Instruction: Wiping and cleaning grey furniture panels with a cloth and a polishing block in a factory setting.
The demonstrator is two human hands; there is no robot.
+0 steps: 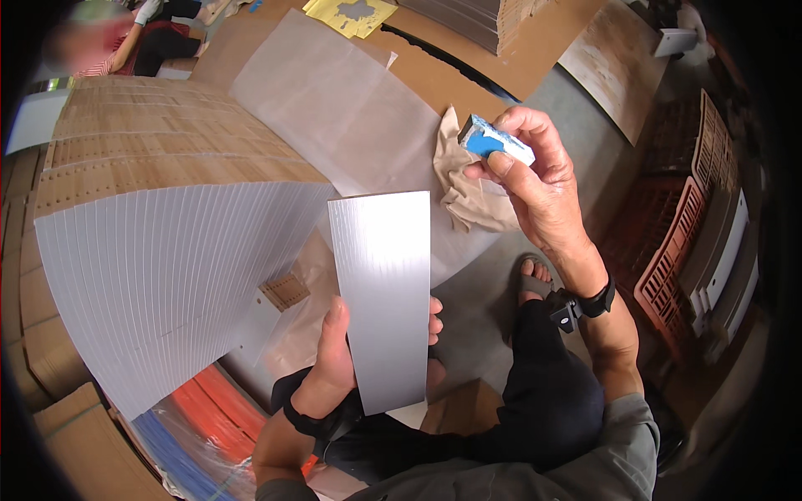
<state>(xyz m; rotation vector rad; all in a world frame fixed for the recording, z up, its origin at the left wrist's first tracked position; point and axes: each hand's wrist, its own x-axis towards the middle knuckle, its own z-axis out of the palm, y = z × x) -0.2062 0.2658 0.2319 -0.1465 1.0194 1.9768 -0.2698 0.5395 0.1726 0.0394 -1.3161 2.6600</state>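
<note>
My left hand (331, 357) grips a flat silver-grey panel (384, 292), thumb along its left edge and fingertips showing past its right edge. The panel is held upright above my lap, and its face catches bright light. Up and to the right, my right hand (547, 192) pinches a small block (486, 144) with blue and white surfaces and a dark end between thumb and fingers. The block is apart from the panel. Just behind it lies a crumpled sheet of brown paper (472, 199).
A long row of grey-faced panels with wood-coloured edges (184, 159) stands at left. Translucent sheeting (334, 108) covers the surface ahead, with yellow sheets (351, 12) beyond. Reddish-brown plastic crates (668, 242) are at right. Orange and blue wrapped bundles (221, 417) sit lower left. Another person (159, 46) is far left.
</note>
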